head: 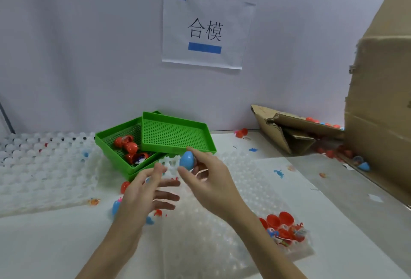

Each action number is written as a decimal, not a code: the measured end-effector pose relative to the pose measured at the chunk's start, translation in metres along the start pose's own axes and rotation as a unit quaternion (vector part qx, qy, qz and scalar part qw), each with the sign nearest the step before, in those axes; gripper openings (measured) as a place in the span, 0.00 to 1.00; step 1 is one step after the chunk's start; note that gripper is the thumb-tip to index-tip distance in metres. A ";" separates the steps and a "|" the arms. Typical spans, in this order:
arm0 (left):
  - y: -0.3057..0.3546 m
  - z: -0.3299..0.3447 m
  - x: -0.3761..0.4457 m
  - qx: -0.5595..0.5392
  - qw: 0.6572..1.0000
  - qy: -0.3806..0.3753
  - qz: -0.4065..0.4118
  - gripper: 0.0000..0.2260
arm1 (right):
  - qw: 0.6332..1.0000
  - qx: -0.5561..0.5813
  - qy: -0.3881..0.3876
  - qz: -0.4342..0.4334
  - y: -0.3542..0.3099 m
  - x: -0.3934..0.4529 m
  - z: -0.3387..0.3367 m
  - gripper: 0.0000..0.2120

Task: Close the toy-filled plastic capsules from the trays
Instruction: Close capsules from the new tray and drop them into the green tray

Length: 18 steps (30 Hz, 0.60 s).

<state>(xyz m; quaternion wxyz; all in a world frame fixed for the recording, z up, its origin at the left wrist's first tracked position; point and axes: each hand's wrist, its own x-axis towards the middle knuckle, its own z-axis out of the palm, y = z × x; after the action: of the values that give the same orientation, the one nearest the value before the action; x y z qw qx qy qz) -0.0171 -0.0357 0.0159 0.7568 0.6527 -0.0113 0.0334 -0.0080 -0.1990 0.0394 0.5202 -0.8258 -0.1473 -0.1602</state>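
My right hand (pixel 206 176) holds a blue egg-shaped capsule (pixel 186 160) between its fingers, lifted above a clear plastic tray (pixel 222 229) of round cells. My left hand (pixel 146 192) hovers just left of it with fingers spread and relaxed, holding nothing. Red capsule halves with small toys (pixel 282 227) sit in the tray's right corner. A green mesh tray (pixel 115 143) behind the hands holds several red capsules (pixel 130 146). A second green tray (pixel 175 133) lies partly on top of it.
Another clear cell tray (pixel 42 167) lies at the left. Loose blue and red capsules (pixel 115 207) and small toys are scattered on the white table. Torn cardboard boxes (pixel 378 112) with more capsules stand at the right. A paper sign (pixel 206 27) hangs on the wall.
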 end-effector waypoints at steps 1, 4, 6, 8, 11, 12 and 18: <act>0.000 -0.002 0.002 -0.008 1.000 0.009 -0.007 0.25 | 0.995 0.083 0.012 0.051 0.001 0.012 -0.010 0.12; -0.001 -0.011 0.008 -0.029 0.999 0.024 -0.021 0.28 | 0.912 0.360 0.085 0.177 0.010 0.066 -0.048 0.06; -0.001 -0.015 0.009 -0.041 0.999 0.022 -0.024 0.28 | 0.841 0.461 0.193 0.208 0.018 0.111 -0.080 0.07; -0.001 -0.016 0.010 -0.041 0.999 0.017 -0.022 0.28 | 0.792 0.509 0.265 0.209 0.033 0.150 -0.110 0.07; -0.003 -0.015 0.011 -0.040 0.999 0.013 -0.020 0.29 | 0.797 0.485 0.248 0.262 0.059 0.175 -0.137 0.18; -0.002 -0.015 0.013 -0.042 0.999 0.013 -0.021 0.29 | 0.809 0.468 0.237 0.266 0.068 0.177 -0.139 0.19; -0.004 -0.016 0.012 -0.026 1.000 0.008 -0.012 0.28 | 0.893 0.347 0.178 0.223 0.077 0.144 -0.116 0.17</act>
<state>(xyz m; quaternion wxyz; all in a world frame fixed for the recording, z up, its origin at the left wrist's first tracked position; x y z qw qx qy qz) -0.0058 -0.0204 0.0107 0.7737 0.6329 0.0015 0.0291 0.1410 -0.3254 0.0845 0.8134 -0.5613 0.0898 -0.1234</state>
